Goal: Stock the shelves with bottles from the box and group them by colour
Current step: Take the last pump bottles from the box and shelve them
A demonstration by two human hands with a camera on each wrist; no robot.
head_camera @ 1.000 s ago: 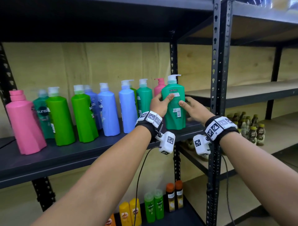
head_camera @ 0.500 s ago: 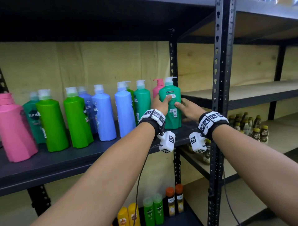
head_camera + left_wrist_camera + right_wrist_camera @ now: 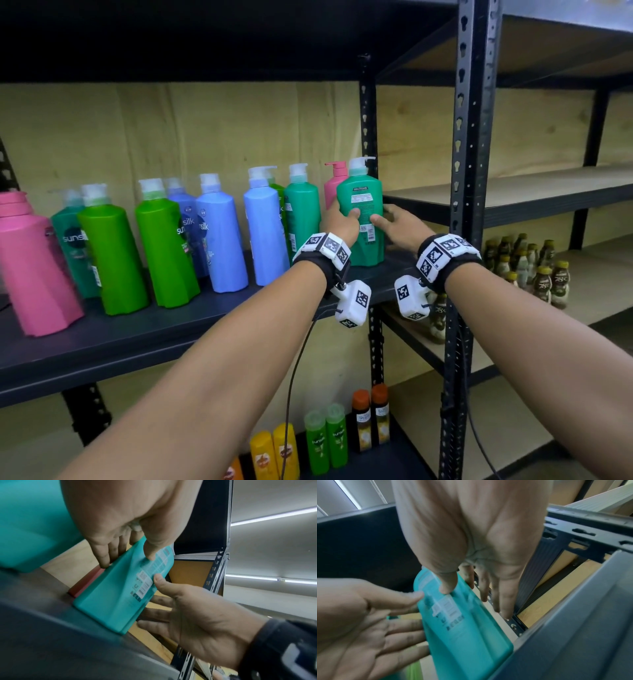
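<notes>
A teal pump bottle (image 3: 359,192) (image 3: 111,599) (image 3: 467,635) stands upright at the right end of the dark shelf (image 3: 137,342), label side facing me. My left hand (image 3: 344,216) (image 3: 127,560) lies along its left edge with straight fingers, thumb on the label. My right hand (image 3: 394,222) (image 3: 467,595) is at its right side: the thumb touches the label and the fingers are spread straight beside it. A pink pump bottle (image 3: 334,181) stands just behind it.
Left along the shelf stand another teal bottle (image 3: 301,212), blue bottles (image 3: 263,226), green bottles (image 3: 164,250) and a large pink bottle (image 3: 30,267). A black upright post (image 3: 469,171) rises right of my hands. Small bottles (image 3: 329,438) fill the lower shelf.
The teal bottle has gone further back on the shelf, close to the pink one. Both hands went with it and their fingers have loosened from a grip to straight.
</notes>
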